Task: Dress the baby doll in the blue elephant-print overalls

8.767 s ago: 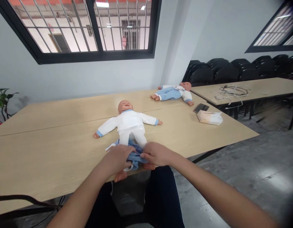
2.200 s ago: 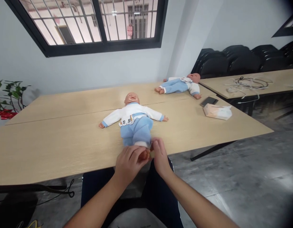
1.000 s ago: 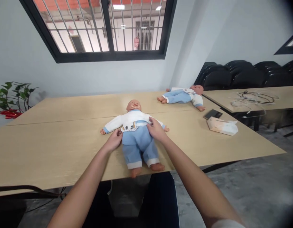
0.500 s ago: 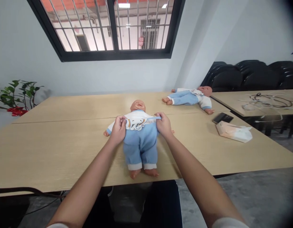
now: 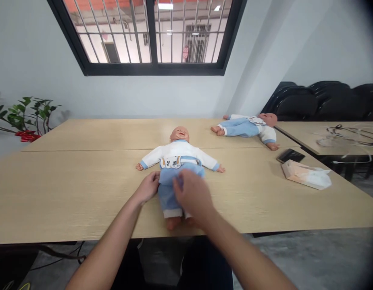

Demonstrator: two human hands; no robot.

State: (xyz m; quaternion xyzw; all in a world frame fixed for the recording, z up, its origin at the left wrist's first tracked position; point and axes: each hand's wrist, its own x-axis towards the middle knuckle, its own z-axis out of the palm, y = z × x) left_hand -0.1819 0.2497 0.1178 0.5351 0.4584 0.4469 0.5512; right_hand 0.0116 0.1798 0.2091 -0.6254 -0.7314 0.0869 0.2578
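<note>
A baby doll (image 5: pixel 179 134) lies on its back, feet toward me, arms spread. It wears a white long-sleeved top (image 5: pixel 177 150) with a cartoon face on the front and light blue cuffs. Blue pants (image 5: pixel 168 193) with white hems cover its legs, their waist over the lower part of the cartoon face. At the left hip, my left hand (image 5: pixel 149 186) has its fingers closed on the side of the pants. My right hand (image 5: pixel 194 197) is over the front of the pants, smeared by motion; whether it grips the cloth is unclear. It hides most of one leg.
A second doll (image 5: pixel 242 125) in similar clothes lies farther back to the right. A phone (image 5: pixel 290 156) and a tissue pack (image 5: pixel 305 175) rest on the wooden table (image 5: pixel 83 193). Cables (image 5: pixel 352 133) lie on another table. A plant (image 5: pixel 32 114) stands left; black chairs (image 5: pixel 298 100) are stacked behind.
Both hands have left the stretched waistband and come down nearer to me. My left hand is at the hip; my right has swung inward over the pants. The view has shifted slightly.
</note>
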